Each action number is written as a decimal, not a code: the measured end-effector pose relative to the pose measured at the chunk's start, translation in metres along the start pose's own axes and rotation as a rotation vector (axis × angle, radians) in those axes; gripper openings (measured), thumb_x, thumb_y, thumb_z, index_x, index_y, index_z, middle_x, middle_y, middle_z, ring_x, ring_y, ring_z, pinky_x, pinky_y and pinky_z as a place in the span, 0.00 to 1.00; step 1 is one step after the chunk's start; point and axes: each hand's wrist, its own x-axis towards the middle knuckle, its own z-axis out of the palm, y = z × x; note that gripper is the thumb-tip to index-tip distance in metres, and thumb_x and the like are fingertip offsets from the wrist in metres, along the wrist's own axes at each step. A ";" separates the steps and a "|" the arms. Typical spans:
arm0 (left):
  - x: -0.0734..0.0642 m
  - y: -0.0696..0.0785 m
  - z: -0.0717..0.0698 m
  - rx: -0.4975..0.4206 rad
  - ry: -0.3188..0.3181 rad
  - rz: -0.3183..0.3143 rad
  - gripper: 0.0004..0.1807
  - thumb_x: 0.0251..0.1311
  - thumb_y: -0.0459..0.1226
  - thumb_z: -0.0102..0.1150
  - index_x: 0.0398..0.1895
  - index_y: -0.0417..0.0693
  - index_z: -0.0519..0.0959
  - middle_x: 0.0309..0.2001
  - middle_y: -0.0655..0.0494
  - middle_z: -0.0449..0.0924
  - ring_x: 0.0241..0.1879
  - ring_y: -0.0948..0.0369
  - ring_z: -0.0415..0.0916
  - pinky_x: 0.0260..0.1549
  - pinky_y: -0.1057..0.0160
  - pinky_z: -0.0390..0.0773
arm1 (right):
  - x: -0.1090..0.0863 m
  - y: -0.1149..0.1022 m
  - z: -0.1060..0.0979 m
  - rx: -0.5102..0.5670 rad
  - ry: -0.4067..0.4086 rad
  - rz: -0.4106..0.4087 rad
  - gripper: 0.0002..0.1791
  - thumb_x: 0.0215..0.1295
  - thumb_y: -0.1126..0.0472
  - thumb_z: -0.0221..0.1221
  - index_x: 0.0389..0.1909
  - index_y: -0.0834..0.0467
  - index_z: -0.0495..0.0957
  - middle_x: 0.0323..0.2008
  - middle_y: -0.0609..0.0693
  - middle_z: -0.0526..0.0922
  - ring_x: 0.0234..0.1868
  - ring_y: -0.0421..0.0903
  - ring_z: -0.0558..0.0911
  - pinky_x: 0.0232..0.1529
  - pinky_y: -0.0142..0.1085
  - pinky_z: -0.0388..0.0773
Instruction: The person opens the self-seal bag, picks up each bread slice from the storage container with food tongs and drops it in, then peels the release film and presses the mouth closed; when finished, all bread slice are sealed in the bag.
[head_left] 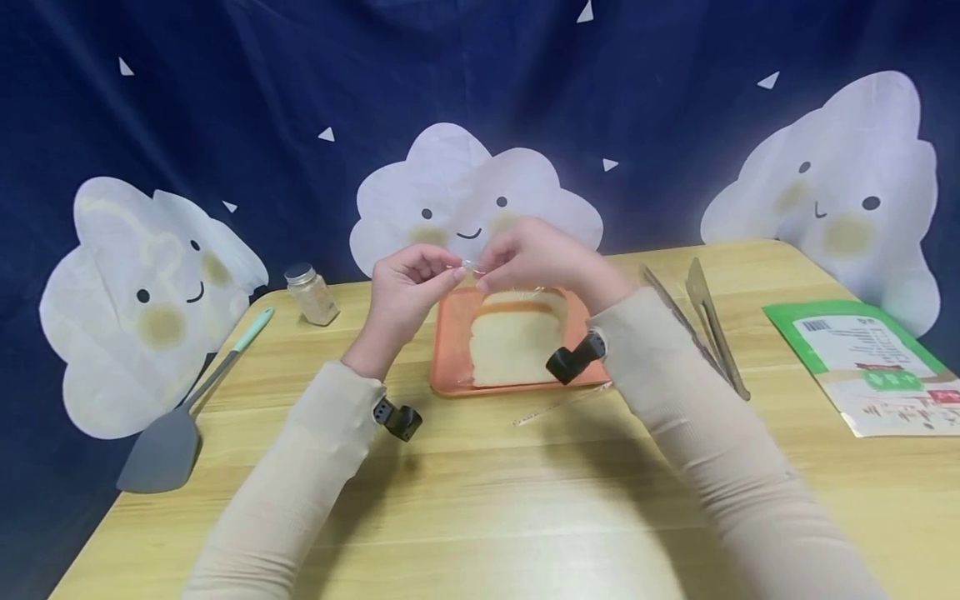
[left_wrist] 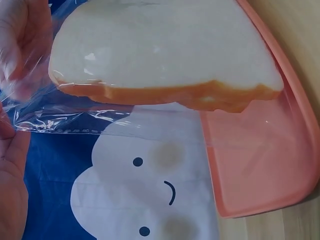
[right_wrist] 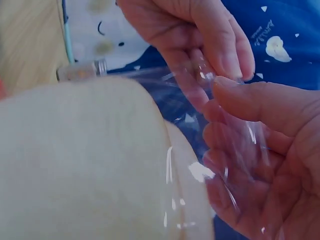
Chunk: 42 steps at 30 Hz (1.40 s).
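Note:
Slices of bread stand in a clear plastic bag over an orange tray. My left hand and right hand meet above the far side of the tray, each pinching the bag's gathered open end between thumb and fingers. In the right wrist view, thumb and fingertips of the right hand touch the film close to the left hand. The left wrist view shows the bread inside the film, its brown crust downward in that view.
A thin printed strip lies before the tray. To the left are a grey spatula with a mint handle and a small lidded jar. Metal tongs and a green-and-white packet lie on the right. A dark blue curtain hangs behind.

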 end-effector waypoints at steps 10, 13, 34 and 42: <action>-0.003 0.002 0.001 -0.044 -0.014 -0.033 0.06 0.47 0.22 0.63 0.30 0.27 0.78 0.20 0.61 0.79 0.20 0.65 0.71 0.21 0.72 0.72 | 0.002 0.003 0.009 0.028 -0.017 0.001 0.02 0.51 0.63 0.64 0.27 0.56 0.84 0.24 0.46 0.82 0.30 0.43 0.73 0.30 0.33 0.69; -0.003 0.002 -0.001 -0.025 -0.018 -0.036 0.07 0.47 0.22 0.63 0.30 0.27 0.78 0.20 0.61 0.79 0.20 0.65 0.71 0.22 0.71 0.73 | 0.000 0.007 0.005 0.014 -0.009 0.008 0.02 0.50 0.63 0.65 0.26 0.56 0.84 0.22 0.46 0.82 0.29 0.44 0.73 0.30 0.34 0.69; -0.007 -0.006 -0.016 -0.029 0.037 -0.077 0.15 0.47 0.22 0.63 0.25 0.54 0.82 0.23 0.61 0.80 0.22 0.66 0.72 0.24 0.72 0.73 | -0.027 0.042 -0.025 -0.049 -0.003 0.098 0.01 0.50 0.65 0.64 0.24 0.59 0.83 0.20 0.45 0.80 0.28 0.44 0.73 0.34 0.34 0.69; -0.011 -0.007 -0.022 0.001 0.068 -0.096 0.12 0.47 0.24 0.64 0.26 0.53 0.82 0.25 0.61 0.80 0.23 0.66 0.73 0.26 0.72 0.74 | -0.041 0.058 -0.031 -0.002 0.077 0.141 0.03 0.50 0.63 0.66 0.23 0.59 0.82 0.21 0.46 0.78 0.28 0.45 0.72 0.33 0.35 0.68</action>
